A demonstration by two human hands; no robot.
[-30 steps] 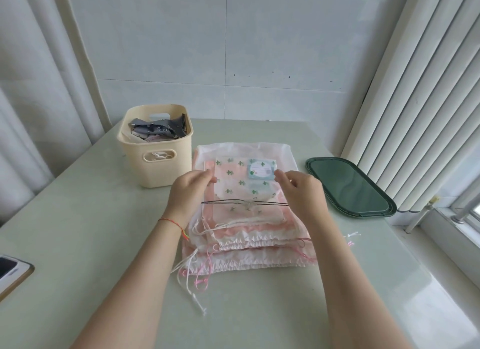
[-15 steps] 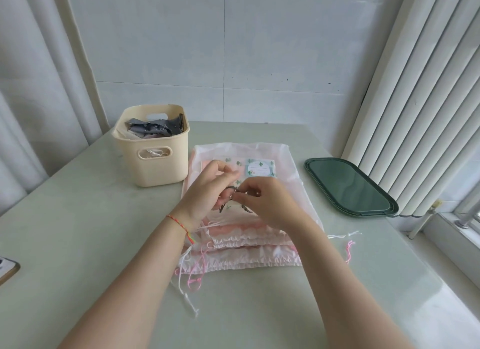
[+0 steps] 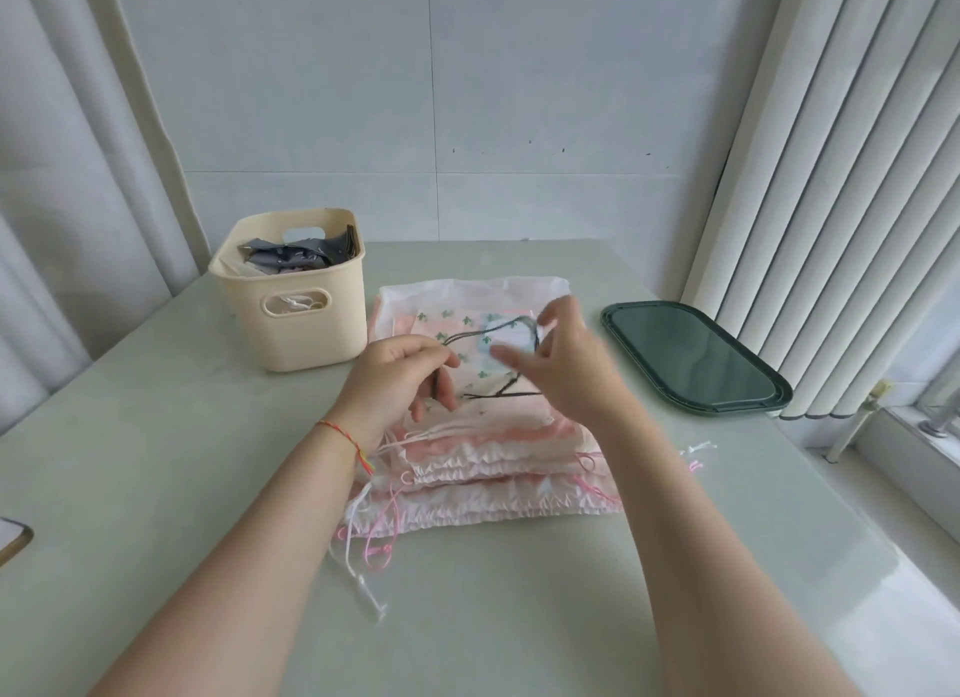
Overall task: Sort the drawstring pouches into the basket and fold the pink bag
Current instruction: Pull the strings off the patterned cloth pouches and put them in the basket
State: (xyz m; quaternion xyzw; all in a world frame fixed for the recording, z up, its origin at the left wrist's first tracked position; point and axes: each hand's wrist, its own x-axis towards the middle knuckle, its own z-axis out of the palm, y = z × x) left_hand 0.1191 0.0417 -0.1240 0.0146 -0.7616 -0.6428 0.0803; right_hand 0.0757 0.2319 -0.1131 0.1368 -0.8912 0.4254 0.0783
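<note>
Head view: looking forward and down from the person's head, facing the wall.
Range: sitting close over the desk (image 3: 156, 436), forearms filling the foreground.
Views: operating singly, sharing nothing.

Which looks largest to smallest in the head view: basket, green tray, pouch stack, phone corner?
1. Pouch stack.
2. Green tray and basket: look alike in area, so unranked.
3. Phone corner, mostly cut off by the frame edge.
</note>
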